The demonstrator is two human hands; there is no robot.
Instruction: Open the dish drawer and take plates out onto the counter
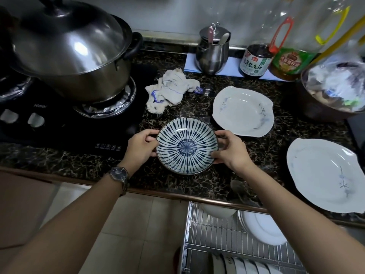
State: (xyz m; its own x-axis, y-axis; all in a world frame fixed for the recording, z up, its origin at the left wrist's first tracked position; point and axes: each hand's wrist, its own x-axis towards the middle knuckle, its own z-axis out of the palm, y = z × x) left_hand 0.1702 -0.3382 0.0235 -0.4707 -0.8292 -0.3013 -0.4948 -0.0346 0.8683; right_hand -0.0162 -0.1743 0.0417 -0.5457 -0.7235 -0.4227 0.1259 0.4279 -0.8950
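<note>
The blue-striped plate (pixel 187 145) was held by both hands at once, low over the dark marbled bench (pixel 177 184) near its front edge; whether it was already touching the stone could not be told. The left hand (pixel 140 148) was closed on the left rim, the right hand (pixel 230 150) on the right rim, thumbs over the lip and fingers beneath.

Glazed ceramic, so it was judged stiff, fairly heavy for its size, slick and liable to chip against stone; opposite points of the rim were judged the best places for a grip, and a flat, gentle set-down was called for.

Now the count. Three plates were up top: the striped one and two white plates, one (pixel 244 111) just beyond the right hand, the other (pixel 324 175) at the bench's right front. Below, the wire dish drawer (pixel 221 238) stood open, with one white plate (pixel 260 228) and a white bowl's edge (pixel 218 211) plainly seen, plus a row of stacked dishes (pixel 241 264) too crowded to be counted.
</note>
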